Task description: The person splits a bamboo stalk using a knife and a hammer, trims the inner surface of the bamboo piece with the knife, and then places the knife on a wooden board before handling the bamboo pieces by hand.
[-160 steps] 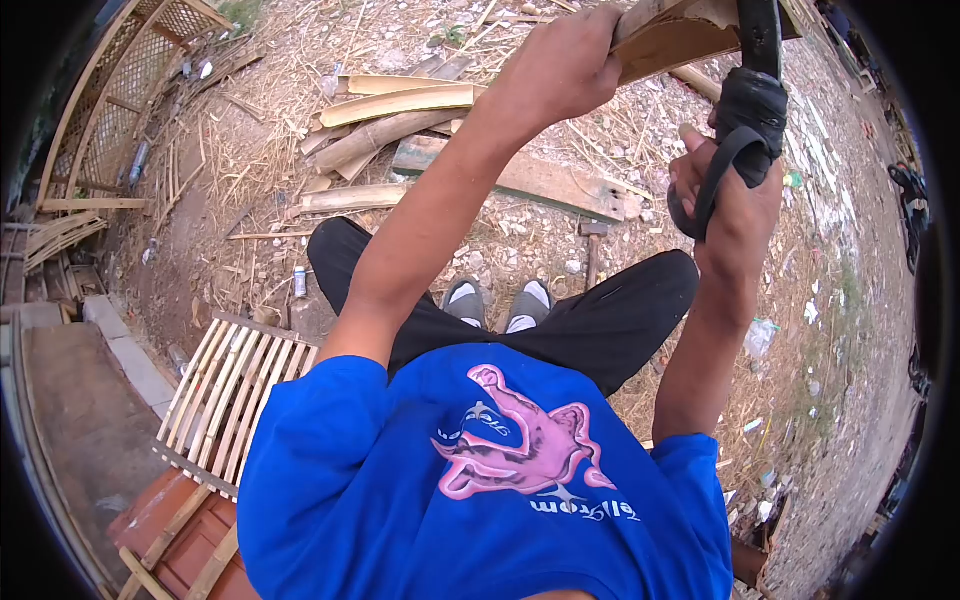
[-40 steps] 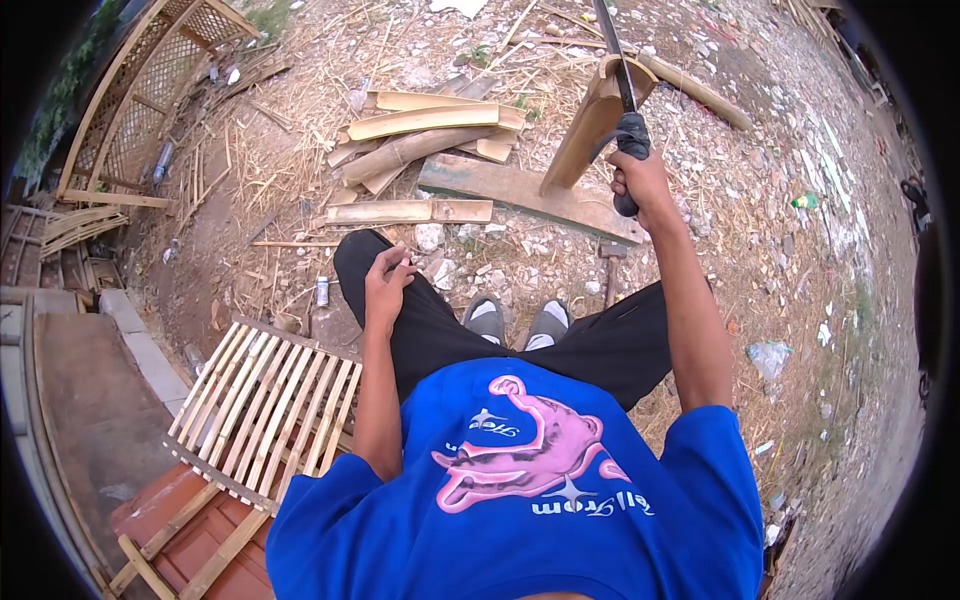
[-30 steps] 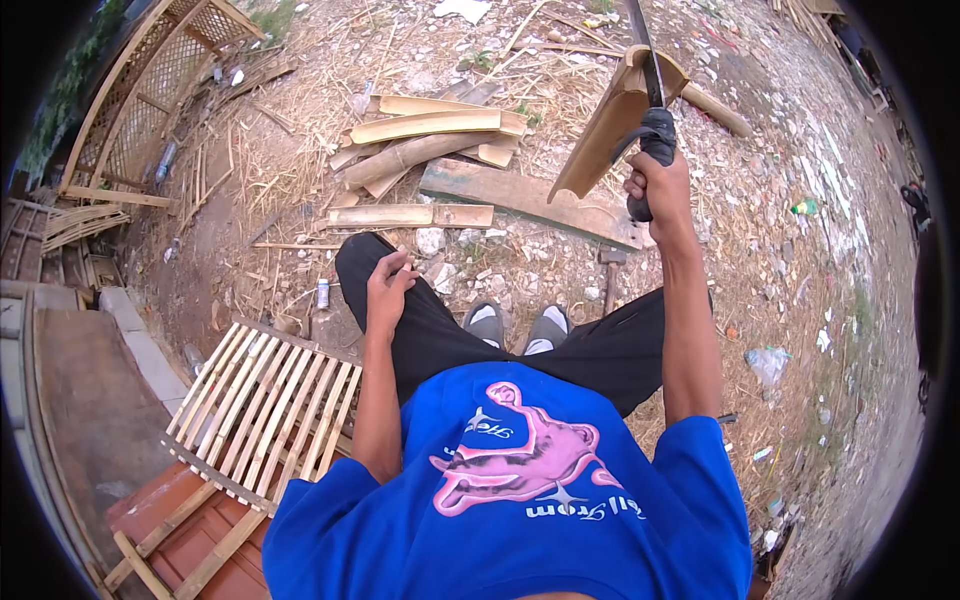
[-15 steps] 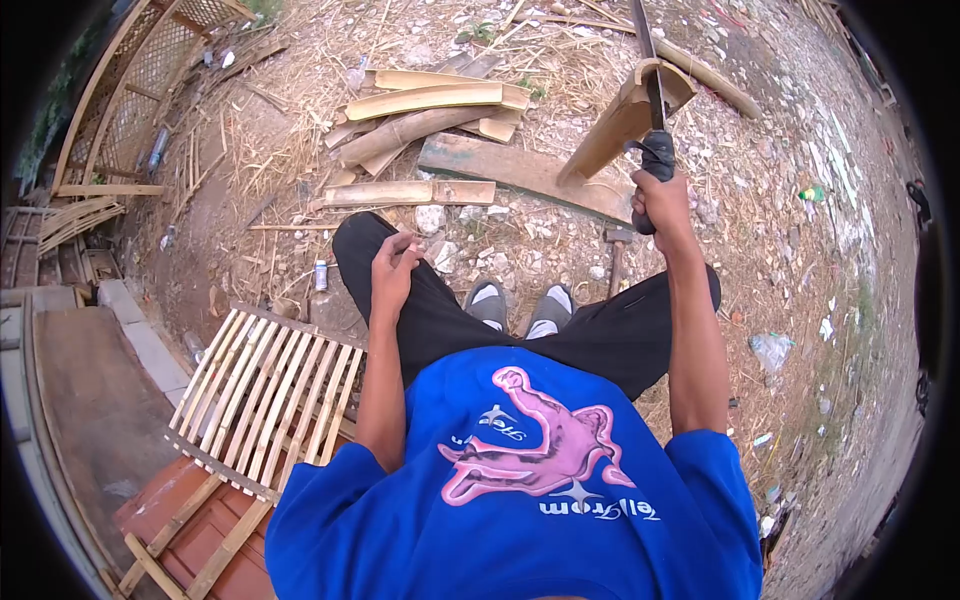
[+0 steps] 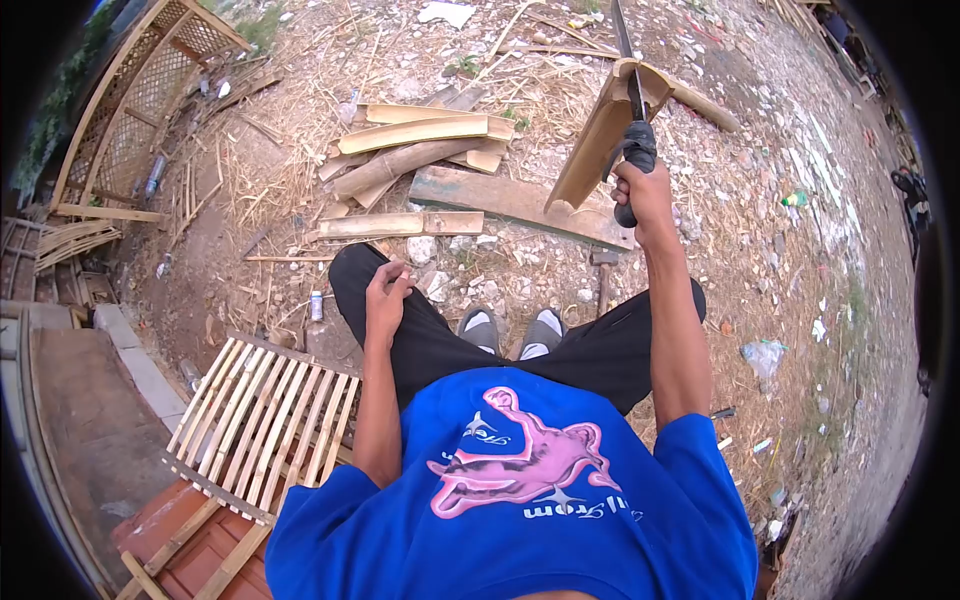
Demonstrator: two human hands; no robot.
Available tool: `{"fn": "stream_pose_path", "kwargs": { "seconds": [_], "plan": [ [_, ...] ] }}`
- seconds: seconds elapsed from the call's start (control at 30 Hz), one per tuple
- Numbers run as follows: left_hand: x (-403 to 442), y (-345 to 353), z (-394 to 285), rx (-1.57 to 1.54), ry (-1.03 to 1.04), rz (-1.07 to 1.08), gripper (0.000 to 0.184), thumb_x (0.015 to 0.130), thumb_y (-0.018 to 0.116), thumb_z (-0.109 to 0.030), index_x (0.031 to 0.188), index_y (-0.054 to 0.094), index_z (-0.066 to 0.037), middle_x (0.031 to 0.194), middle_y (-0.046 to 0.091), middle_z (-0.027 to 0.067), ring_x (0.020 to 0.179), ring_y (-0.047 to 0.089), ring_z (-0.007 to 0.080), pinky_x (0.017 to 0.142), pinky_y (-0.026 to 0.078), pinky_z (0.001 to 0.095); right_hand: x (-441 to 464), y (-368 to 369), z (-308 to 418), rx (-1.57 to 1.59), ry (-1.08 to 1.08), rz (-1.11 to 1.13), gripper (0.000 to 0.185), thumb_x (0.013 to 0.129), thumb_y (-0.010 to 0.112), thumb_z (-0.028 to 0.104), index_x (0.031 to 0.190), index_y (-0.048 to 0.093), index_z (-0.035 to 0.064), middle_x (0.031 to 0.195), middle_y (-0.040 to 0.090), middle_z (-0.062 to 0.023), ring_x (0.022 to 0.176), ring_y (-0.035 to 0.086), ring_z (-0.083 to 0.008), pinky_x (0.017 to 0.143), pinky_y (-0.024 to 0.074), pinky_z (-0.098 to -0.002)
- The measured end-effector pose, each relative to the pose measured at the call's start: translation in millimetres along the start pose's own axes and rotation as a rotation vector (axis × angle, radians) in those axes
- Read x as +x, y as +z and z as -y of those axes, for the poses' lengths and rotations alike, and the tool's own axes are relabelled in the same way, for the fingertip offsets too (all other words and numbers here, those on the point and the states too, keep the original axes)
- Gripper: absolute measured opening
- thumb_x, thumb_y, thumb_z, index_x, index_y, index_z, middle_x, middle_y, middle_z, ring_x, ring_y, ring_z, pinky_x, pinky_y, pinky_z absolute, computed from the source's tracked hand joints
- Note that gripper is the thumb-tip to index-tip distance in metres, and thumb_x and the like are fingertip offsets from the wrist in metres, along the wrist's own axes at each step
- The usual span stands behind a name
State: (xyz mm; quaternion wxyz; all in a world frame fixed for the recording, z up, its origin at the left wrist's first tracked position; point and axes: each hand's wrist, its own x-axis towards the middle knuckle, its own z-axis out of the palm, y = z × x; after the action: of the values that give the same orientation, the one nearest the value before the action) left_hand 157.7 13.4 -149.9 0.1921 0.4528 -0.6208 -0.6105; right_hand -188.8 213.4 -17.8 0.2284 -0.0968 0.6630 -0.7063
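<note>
My right hand [image 5: 645,200] is wrapped round the black taped handle of a long knife [image 5: 636,95]. Its blade meets the top end of a curved split bamboo piece [image 5: 598,145], which slants over a wooden plank [image 5: 510,200] on the ground. Whether the bamboo's lower end touches the plank, I cannot tell. My left hand [image 5: 386,298] rests by my left knee with fingers loosely curled and apart, holding nothing. A pile of split bamboo [image 5: 425,133] lies beyond the plank, and a shorter bamboo piece [image 5: 400,224] lies nearer.
A hammer [image 5: 604,275] lies by the plank's right end. At the lower left is a slatted bamboo frame [image 5: 262,420] above a reddish panel [image 5: 190,540]. A lattice frame [image 5: 130,110] stands at the upper left. A bamboo pole [image 5: 705,105] lies behind the held knife.
Earliest, both hands were raised, my left on the bamboo; it then came down to my knee. Since then the knife and bamboo have tilted back and forth together. My left hand has stayed by the knee.
</note>
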Motion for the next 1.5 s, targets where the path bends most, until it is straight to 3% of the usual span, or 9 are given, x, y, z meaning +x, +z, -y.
{"fn": "stream_pose_path", "kwargs": {
  "seconds": [0.2,0.27,0.37,0.47,0.5,0.53,0.63,0.77,1.5],
  "plan": [
    [3.6,-0.7,12.3,-0.01,0.046,0.018,0.032,0.095,0.059,-0.016,0.123,0.058,0.0,0.113,0.064,0.01,0.095,0.065,0.0167,0.083,0.052,0.0292,-34.1,-12.0,111.5,0.115,-0.216,0.064,0.015,0.084,0.065,0.002,0.089,0.051,0.0009,0.06,0.042,0.0022,0.05,0.038,-0.0056,0.045,0.0347,-0.0241],
    [4.7,0.8,9.8,0.029,0.028,0.018,0.032,0.095,0.06,-0.017,0.123,0.058,-0.001,0.114,0.064,0.01,0.096,0.065,0.0168,0.083,0.052,0.0294,-47.8,-17.7,136.5,0.073,-0.33,0.014,0.036,0.093,0.062,0.015,0.115,0.056,-0.0127,0.062,0.04,0.0039,0.051,0.038,-0.0055,0.066,0.0447,-0.0265],
    [5.2,4.3,5.2,0.033,0.018,0.013,0.032,0.095,0.059,-0.017,0.123,0.058,-0.001,0.115,0.065,0.0097,0.097,0.065,0.0169,0.083,0.052,0.0296,-74.8,-21.3,162.9,0.087,-0.413,0.052,0.041,0.098,0.058,0.017,0.123,0.052,-0.0141,0.061,0.038,0.0052,0.051,0.039,-0.0049,0.068,0.044,-0.0278],
    [6.4,4.9,7.1,0.012,0.034,0.004,0.031,0.096,0.06,-0.016,0.123,0.059,0.0,0.113,0.065,0.0093,0.093,0.065,0.0152,0.078,0.051,0.0278,-82.0,-18.6,157.6,0.111,-0.395,0.093,0.016,0.091,0.064,0.014,0.085,0.054,0.0019,0.063,0.042,0.0013,0.052,0.038,-0.0063,0.056,0.0394,-0.0242],
    [6.2,5.3,8.6,0.004,0.042,0.001,0.031,0.096,0.06,-0.016,0.122,0.059,0.001,0.111,0.065,0.0091,0.092,0.065,0.0143,0.076,0.051,0.0268,-72.8,-23.5,145.1,0.103,-0.347,0.125,0.016,0.092,0.063,0.013,0.085,0.054,0.0017,0.063,0.043,0.0007,0.052,0.037,-0.0064,0.055,0.0388,-0.0237],
    [5.6,6.3,7.8,0.012,0.032,0.004,0.031,0.096,0.06,-0.016,0.123,0.059,0.001,0.112,0.065,0.0093,0.092,0.065,0.0145,0.076,0.052,0.0269,-70.5,-15.9,133.2,0.072,-0.249,0.077,0.033,0.093,0.062,0.013,0.114,0.055,-0.0112,0.061,0.037,0.0061,0.051,0.038,-0.0033,0.061,0.0413,-0.0245],
    [-6.6,0.0,8.3,0.031,-0.031,0.012,0.032,0.096,0.06,-0.015,0.124,0.058,0.0,0.114,0.065,0.0097,0.095,0.065,0.0158,0.079,0.052,0.028,-39.4,11.9,7.9,-0.052,0.074,-0.025,0.02,0.084,0.066,0.003,0.085,0.046,0.0048,0.06,0.046,0.0004,0.045,0.043,-0.0086,0.044,0.0353,-0.0251],
    [-2.6,-2.2,5.0,-0.065,-0.042,-0.032,0.031,0.097,0.058,-0.013,0.125,0.057,-0.001,0.117,0.064,0.0102,0.096,0.066,0.0174,0.084,0.053,0.0294,-9.6,11.4,-66.6,0.001,0.178,-0.108,0.013,0.081,0.061,-0.001,0.085,0.05,0.0032,0.061,0.046,0.0004,0.047,0.044,-0.0095,0.042,0.0376,-0.0264],
    [6.8,9.7,5.9,0.016,0.046,-0.007,0.029,0.096,0.059,-0.012,0.121,0.059,0.002,0.11,0.067,0.0098,0.091,0.065,0.0147,0.077,0.052,0.0265,-99.3,13.1,97.1,-0.019,-0.174,0.011,0.026,0.084,0.074,0.015,0.093,0.053,0.0023,0.06,0.046,0.0016,0.047,0.042,-0.0072,0.044,0.0329,-0.0235]
  ]
}}
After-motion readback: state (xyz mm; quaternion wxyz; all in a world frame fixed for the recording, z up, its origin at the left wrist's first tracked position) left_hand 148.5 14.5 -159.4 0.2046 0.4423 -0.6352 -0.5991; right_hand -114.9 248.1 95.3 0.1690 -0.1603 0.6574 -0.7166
